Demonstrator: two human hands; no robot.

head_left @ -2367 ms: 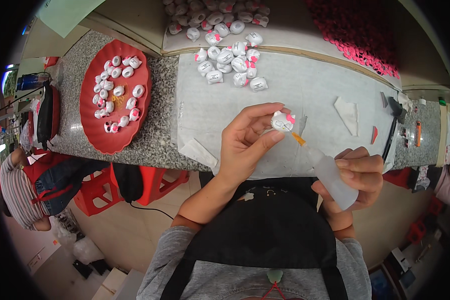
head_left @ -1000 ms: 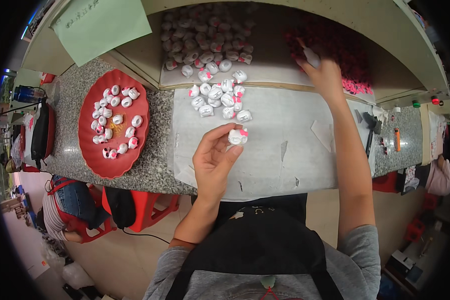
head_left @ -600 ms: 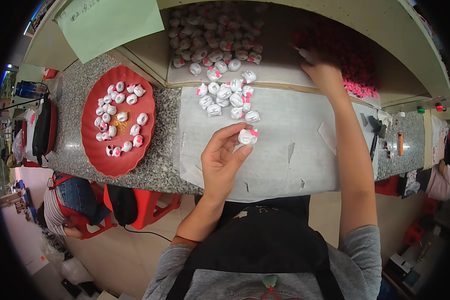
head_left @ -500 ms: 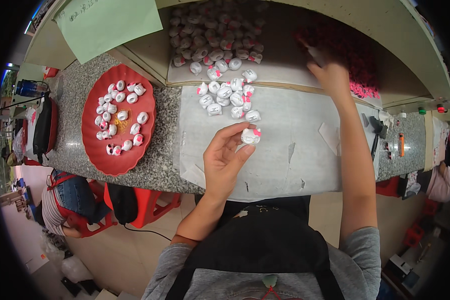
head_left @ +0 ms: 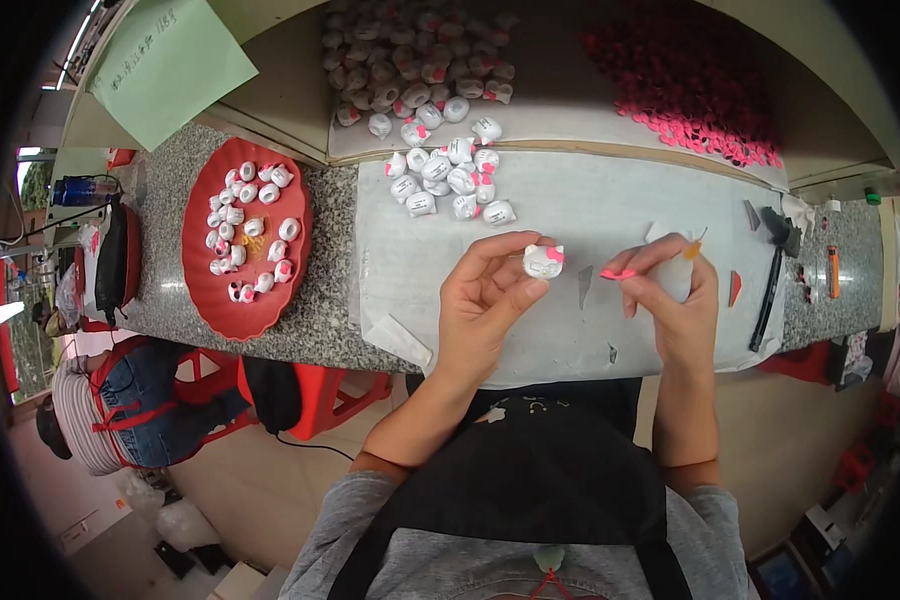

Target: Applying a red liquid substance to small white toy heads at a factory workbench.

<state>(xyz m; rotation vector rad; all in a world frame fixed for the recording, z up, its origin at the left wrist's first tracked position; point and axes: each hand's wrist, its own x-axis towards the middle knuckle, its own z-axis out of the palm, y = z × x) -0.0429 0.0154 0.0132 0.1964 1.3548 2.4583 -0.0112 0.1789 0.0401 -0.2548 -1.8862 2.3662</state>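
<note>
My left hand [head_left: 485, 300] pinches a small white cat-head figure [head_left: 543, 262] with a pink bow on one ear, its face turned up. To the right, my right hand [head_left: 675, 305] is closed, with a small pink piece [head_left: 618, 274] between thumb and fingertip. Tucked in that same hand is a whitish bottle [head_left: 678, 277] with a thin amber needle tip, partly hidden by the fingers. A gap separates the pink piece from the cat head. Beyond my left hand lies a cluster of similar white cat heads [head_left: 436, 187] on the white paper [head_left: 550, 345].
A red scalloped tray [head_left: 245, 322] with several cat heads stands at left. The shelf behind carries a heap of cat heads [head_left: 400, 75] and a pile of pink pieces [head_left: 690, 90]. A black pen-like stick [head_left: 767, 300] and an orange lighter [head_left: 833, 272] lie at right.
My right hand has come back from the pink pile toward my left hand, now with a pink piece. My left hand has shifted slightly right, the cat head still in it.
</note>
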